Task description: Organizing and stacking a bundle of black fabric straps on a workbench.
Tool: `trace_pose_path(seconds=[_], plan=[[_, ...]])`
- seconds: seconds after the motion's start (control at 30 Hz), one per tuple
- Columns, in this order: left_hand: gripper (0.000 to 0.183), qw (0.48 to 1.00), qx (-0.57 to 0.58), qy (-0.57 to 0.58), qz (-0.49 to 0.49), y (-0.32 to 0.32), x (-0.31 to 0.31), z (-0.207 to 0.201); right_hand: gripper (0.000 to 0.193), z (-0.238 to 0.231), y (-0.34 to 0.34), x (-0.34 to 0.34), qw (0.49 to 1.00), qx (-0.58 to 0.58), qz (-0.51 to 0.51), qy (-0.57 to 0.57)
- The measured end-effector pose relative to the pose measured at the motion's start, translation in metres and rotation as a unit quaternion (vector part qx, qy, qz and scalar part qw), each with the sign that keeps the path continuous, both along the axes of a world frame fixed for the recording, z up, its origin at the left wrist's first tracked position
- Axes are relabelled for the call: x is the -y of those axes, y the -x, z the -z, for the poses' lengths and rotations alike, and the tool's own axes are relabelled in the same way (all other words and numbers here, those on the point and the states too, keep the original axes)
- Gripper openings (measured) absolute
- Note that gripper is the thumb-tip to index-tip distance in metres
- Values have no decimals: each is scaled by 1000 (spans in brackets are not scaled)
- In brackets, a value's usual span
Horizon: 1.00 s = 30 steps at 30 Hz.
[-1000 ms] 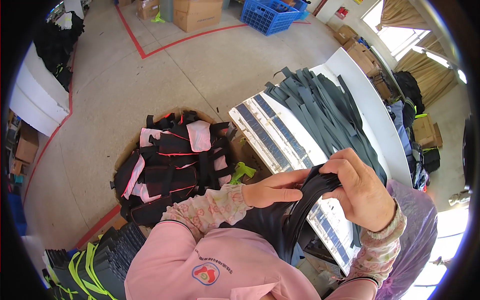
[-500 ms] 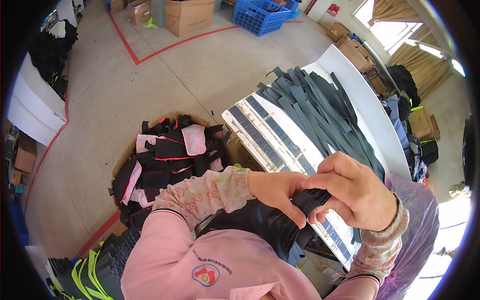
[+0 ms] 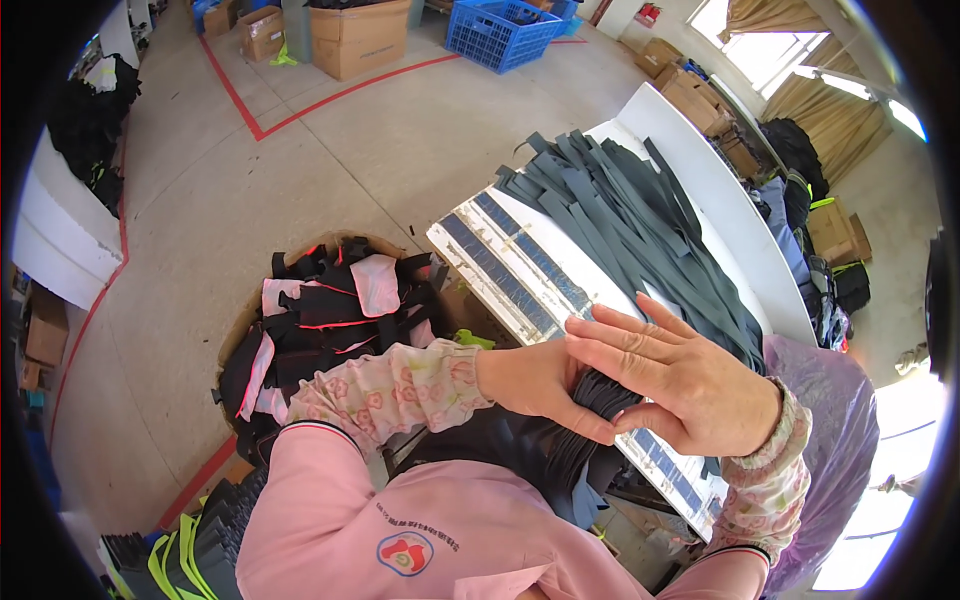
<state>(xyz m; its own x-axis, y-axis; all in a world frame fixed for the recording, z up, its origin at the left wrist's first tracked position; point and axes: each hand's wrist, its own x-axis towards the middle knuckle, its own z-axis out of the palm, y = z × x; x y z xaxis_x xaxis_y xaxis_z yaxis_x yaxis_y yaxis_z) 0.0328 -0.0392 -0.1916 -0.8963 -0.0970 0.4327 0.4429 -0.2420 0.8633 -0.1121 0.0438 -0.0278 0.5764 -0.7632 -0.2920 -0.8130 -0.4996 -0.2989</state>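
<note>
My left hand point(image 3: 530, 390) is closed around a bundle of black straps point(image 3: 603, 396), thumb along its near side. The lower ends of the bundle hang down in front of my body. My right hand point(image 3: 695, 380) lies against the top of the bundle with its fingers stretched out flat and its thumb below. Just beyond both hands, many dark grey-green strips point(image 3: 640, 220) lie in a loose pile on a white worktable point(image 3: 512, 318) with worn blue bands along its edge.
Left of the table stands a round-sided carton point(image 3: 240, 310) filled with black and pink strapped pieces point(image 3: 335, 305). A purple plastic bag point(image 3: 840, 440) bulges at the right. Black pieces with yellow-green bands point(image 3: 185, 555) are stacked at lower left. Cardboard boxes point(image 3: 360, 42) and a blue crate point(image 3: 500, 38) stand far off.
My right hand's fingers have gone from curled and pinching at the bundle to stretched out flat over it. My left hand keeps its hold. The view has shifted slightly.
</note>
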Motion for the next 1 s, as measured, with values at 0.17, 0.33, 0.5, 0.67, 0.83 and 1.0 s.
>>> trace_pose_path(seconds=[0.17,0.33,0.5,0.67,0.83,1.0], plan=[[35,995,64,-61,53,4,-2,6,91,-23,-2,2,997,-56,-20,40],[36,997,29,-26,60,5,2,2,106,-18,1,1,998,-47,-42,31],[34,994,45,-69,76,5,0,3,102,-36,14,1,975,92,28,202],[34,997,38,-49,51,5,1,6,106,-19,11,5,996,-16,-23,85],[36,996,46,-61,51,4,3,2,108,-1,11,0,997,6,22,-73],[37,992,80,-69,68,3,2,6,109,-28,19,7,980,54,20,193]])
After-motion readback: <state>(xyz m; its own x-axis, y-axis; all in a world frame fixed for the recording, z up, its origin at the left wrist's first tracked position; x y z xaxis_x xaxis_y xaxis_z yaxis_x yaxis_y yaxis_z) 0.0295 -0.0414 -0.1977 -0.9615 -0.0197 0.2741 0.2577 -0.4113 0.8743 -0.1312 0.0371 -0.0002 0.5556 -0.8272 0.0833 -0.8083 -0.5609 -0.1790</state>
